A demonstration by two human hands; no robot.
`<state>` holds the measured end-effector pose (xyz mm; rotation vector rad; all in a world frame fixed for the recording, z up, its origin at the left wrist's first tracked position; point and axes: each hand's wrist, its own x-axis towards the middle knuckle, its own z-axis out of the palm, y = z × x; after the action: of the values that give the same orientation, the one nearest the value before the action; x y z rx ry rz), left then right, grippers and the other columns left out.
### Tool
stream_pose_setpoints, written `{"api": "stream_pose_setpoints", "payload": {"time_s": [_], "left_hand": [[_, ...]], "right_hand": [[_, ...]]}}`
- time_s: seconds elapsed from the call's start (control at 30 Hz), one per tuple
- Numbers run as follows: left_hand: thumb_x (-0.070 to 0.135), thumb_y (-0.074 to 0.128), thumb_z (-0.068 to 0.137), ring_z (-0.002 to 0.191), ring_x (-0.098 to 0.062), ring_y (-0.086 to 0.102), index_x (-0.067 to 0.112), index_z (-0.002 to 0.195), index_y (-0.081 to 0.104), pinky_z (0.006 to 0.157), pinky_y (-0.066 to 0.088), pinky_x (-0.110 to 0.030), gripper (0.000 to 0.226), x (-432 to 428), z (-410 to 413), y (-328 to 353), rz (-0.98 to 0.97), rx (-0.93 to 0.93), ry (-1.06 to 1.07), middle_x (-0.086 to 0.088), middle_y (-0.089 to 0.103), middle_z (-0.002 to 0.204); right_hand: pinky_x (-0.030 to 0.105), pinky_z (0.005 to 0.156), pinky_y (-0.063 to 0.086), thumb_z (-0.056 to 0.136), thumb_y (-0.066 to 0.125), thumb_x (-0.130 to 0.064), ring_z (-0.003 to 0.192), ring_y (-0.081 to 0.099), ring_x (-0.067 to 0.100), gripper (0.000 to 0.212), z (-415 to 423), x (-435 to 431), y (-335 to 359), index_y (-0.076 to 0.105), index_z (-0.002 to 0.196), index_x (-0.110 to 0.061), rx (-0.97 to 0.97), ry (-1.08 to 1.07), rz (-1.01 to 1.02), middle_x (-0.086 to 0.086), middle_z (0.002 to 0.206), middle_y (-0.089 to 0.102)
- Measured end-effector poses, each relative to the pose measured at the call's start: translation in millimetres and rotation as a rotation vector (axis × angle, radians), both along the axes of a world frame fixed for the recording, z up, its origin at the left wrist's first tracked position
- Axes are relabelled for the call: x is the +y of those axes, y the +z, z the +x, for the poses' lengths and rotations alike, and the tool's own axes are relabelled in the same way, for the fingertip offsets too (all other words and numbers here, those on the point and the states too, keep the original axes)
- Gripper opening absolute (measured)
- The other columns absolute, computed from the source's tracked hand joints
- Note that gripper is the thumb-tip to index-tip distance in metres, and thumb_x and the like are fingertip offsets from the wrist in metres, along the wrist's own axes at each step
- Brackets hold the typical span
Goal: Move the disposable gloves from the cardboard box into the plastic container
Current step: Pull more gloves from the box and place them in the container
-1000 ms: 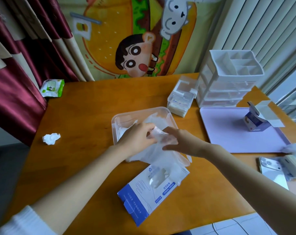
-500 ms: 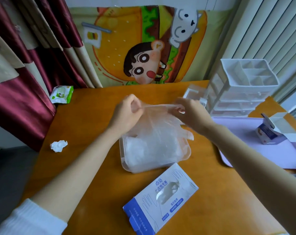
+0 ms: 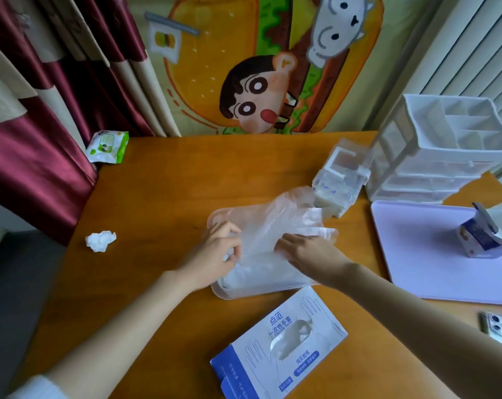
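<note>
Pinching with my left hand, thumb against curled fingers, I hold the left edge of a thin clear glove over the plastic container. My right hand lies palm down on the glove's right side with its fingers stretched across the film. Whether its thumb nips the film underneath, I cannot tell. The glove's far part puffs up above the container's far rim and spills over the right rim.

Under the glove, on the near side of the container, lies a whitish pile of gloves. The container sits in the middle of the wooden table. Just beside its near rim lies the cardboard box, flat, blue and white, with more gloves showing through the opening in its top. I cannot tell whether box and container touch.

A crumpled tissue lies well to the left, and a green pack of wipes sits at the far left corner by the red curtain. On the far right stands a white drawer unit, with a small clear box just beside it. In front of the drawers is a lilac mat bearing a small opened carton. A phone lies at the right edge. A cartoon hanging covers the wall behind the table.
</note>
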<state>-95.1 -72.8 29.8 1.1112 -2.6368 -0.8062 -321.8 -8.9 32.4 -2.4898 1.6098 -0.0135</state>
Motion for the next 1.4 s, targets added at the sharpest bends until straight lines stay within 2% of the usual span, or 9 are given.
{"api": "stream_pose_setpoints", "payload": {"time_s": [0.1, 0.23, 0.43, 0.53, 0.63, 0.73, 0.9, 1.13, 1.4], "left_hand": [[0.016, 0.050, 0.096, 0.137, -0.016, 0.024, 0.022, 0.090, 0.057, 0.110, 0.020, -0.028, 0.011, -1, -8, -7, -0.149, -0.232, -0.049, 0.003, 0.040, 0.135], [0.011, 0.048, 0.096, 0.130, -0.022, 0.028, 0.018, 0.104, 0.062, 0.113, 0.016, -0.033, 0.018, -5, -21, -15, -0.256, -0.485, -0.130, -0.001, 0.043, 0.127], [0.000, 0.044, 0.094, 0.126, -0.025, 0.037, 0.015, 0.124, 0.059, 0.111, 0.023, -0.038, 0.036, -10, -35, -15, -0.270, -0.638, -0.208, -0.005, 0.052, 0.129], [-0.007, 0.040, 0.091, 0.122, -0.024, 0.043, 0.011, 0.126, 0.053, 0.104, 0.033, -0.035, 0.041, -12, -47, -16, -0.217, -0.481, -0.071, -0.007, 0.050, 0.131], [-0.009, 0.041, 0.089, 0.120, -0.026, 0.045, 0.009, 0.131, 0.046, 0.099, 0.036, -0.035, 0.045, -9, -61, -25, -0.135, -0.423, -0.035, -0.011, 0.046, 0.133], [-0.002, 0.043, 0.091, 0.122, -0.030, 0.041, 0.009, 0.135, 0.042, 0.101, 0.032, -0.040, 0.045, -7, -71, -40, -0.053, -0.540, -0.063, -0.014, 0.042, 0.132], [0.001, 0.051, 0.089, 0.128, -0.033, 0.031, 0.012, 0.138, 0.036, 0.102, 0.033, -0.048, 0.052, -8, -73, -60, 0.072, -0.742, -0.086, -0.016, 0.030, 0.139], [0.008, 0.064, 0.085, 0.141, -0.044, 0.011, 0.019, 0.146, 0.014, 0.103, 0.039, -0.049, 0.080, -12, -71, -72, 0.162, -0.859, -0.077, -0.017, -0.004, 0.156], [0.011, 0.063, 0.087, 0.142, -0.044, 0.009, 0.018, 0.150, 0.006, 0.100, 0.044, -0.044, 0.085, -16, -67, -72, 0.175, -0.860, -0.147, -0.016, -0.008, 0.157]], "right_hand": [[0.040, 0.076, 0.047, 0.095, 0.043, -0.006, 0.098, 0.060, 0.028, 0.028, 6, -6, -14, 0.054, 0.120, -0.009, 0.022, -0.034, 0.075, 0.009, 0.110, 0.057], [0.032, 0.082, 0.046, 0.097, 0.041, -0.012, 0.101, 0.059, 0.024, 0.026, 11, -18, -31, 0.054, 0.120, -0.014, 0.030, -0.101, 0.209, 0.004, 0.114, 0.060], [0.024, 0.103, 0.038, 0.085, 0.061, -0.050, 0.120, 0.051, 0.007, 0.048, -1, -40, -5, 0.053, 0.128, -0.030, -0.498, -0.335, 0.990, -0.012, 0.130, 0.055], [0.029, 0.088, 0.053, 0.089, 0.061, -0.034, 0.097, 0.065, 0.012, 0.029, -5, -47, -4, 0.061, 0.113, -0.018, -0.858, -0.501, 0.681, -0.002, 0.108, 0.067], [0.027, 0.085, 0.051, 0.092, 0.059, -0.015, 0.084, 0.059, 0.010, 0.017, -2, -52, -23, 0.064, 0.108, -0.015, -0.567, -0.532, 0.312, -0.003, 0.097, 0.064], [0.019, 0.084, 0.042, 0.091, 0.061, -0.020, 0.091, 0.053, 0.008, 0.029, 2, -53, -46, 0.057, 0.120, -0.017, -0.335, -0.426, 0.401, 0.000, 0.115, 0.060], [0.034, 0.098, 0.038, 0.087, 0.066, -0.031, 0.116, 0.049, 0.025, 0.059, 11, -53, -77, 0.037, 0.136, -0.015, -0.040, -0.352, 0.506, 0.008, 0.131, 0.046], [0.041, 0.108, 0.032, 0.078, 0.071, -0.045, 0.131, 0.033, 0.030, 0.097, 10, -62, -87, 0.011, 0.148, -0.014, 0.425, -0.238, 0.375, 0.012, 0.146, 0.025], [0.039, 0.108, 0.034, 0.083, 0.070, -0.032, 0.133, 0.034, 0.028, 0.082, 5, -66, -80, 0.021, 0.146, -0.012, 0.357, -0.257, 0.394, 0.009, 0.145, 0.029]]}}
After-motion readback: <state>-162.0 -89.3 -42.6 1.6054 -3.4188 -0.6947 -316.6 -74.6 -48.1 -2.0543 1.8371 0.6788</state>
